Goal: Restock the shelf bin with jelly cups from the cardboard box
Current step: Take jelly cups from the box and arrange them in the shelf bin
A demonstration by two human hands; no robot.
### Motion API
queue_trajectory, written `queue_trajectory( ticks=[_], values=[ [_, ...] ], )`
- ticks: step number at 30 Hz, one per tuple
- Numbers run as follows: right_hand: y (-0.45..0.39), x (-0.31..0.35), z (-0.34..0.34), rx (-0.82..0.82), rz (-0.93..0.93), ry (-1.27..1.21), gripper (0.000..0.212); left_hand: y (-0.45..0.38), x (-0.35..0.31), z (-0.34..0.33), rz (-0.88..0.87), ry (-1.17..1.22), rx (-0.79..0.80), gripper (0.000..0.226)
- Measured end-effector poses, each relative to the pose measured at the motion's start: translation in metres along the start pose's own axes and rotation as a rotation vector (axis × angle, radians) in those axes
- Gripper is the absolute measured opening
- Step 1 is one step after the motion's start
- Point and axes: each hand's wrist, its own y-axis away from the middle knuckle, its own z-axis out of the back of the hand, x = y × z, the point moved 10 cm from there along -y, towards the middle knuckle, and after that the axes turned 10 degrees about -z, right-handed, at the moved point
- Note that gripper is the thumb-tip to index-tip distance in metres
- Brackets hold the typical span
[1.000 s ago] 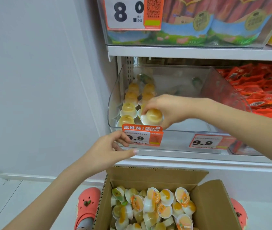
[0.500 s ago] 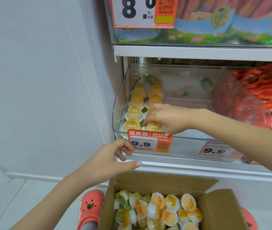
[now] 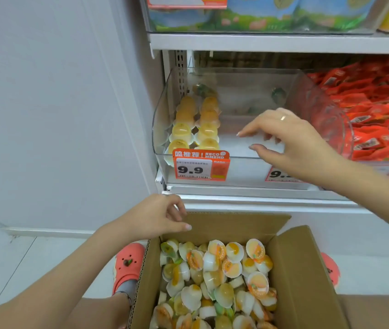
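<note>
A clear plastic shelf bin (image 3: pixel 255 160) sits on the middle shelf. Two rows of orange jelly cups (image 3: pixel 195 124) stand along its left side. My right hand (image 3: pixel 290 141) hovers over the bin's front rim, fingers loosely spread, holding nothing. An open cardboard box (image 3: pixel 307 276) below holds several loose jelly cups (image 3: pixel 222 279) with orange and green lids. My left hand (image 3: pixel 157 217) hangs at the box's back left corner, fingers loosely curled, empty.
An orange 9.9 price tag (image 3: pixel 200 166) hangs on the bin front. Red snack packets (image 3: pixel 373 103) fill the neighbouring bin on the right. Bagged goods (image 3: pixel 260 17) lie on the upper shelf. A white wall is to the left. Pink clogs (image 3: pixel 127 264) stand beside the box.
My right hand let go of a jelly cup at the front of the second row and drew back to the right. My left hand dropped toward the box.
</note>
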Motion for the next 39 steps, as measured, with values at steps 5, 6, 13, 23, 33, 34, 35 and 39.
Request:
queue_trajectory(
  ticks=[5,6,13,23,33,34,35,39],
  values=[
    [0.110,0.005,-0.078,0.195,0.000,-0.004,0.017,-0.002,0.015,-0.072,-0.023,-0.298,0.204,0.028],
    [0.131,0.000,-0.107,0.308,-0.018,0.001,0.019,-0.004,0.026,-0.089,-0.001,-0.337,0.231,0.027],
    [0.258,-0.055,-0.290,1.002,-0.361,0.092,0.038,0.010,0.118,-0.211,0.270,-0.399,0.443,0.023],
    [0.251,-0.015,-0.377,0.866,-0.012,0.209,0.063,0.048,0.198,-0.264,0.482,-0.187,0.570,0.053],
    [0.240,0.016,-0.430,0.735,0.388,0.732,0.035,0.033,0.210,-0.274,0.362,-0.336,0.648,0.053],
    [0.238,0.015,-0.429,0.726,0.362,0.722,0.032,0.035,0.210,-0.275,0.356,-0.353,0.657,0.058],
    [0.237,0.013,-0.429,0.738,0.338,0.717,0.027,0.036,0.210,-0.275,0.351,-0.359,0.657,0.060],
    [0.236,-0.002,-0.423,0.802,0.259,0.678,0.024,0.039,0.211,-0.271,0.390,-0.266,0.605,0.045]
  ],
)
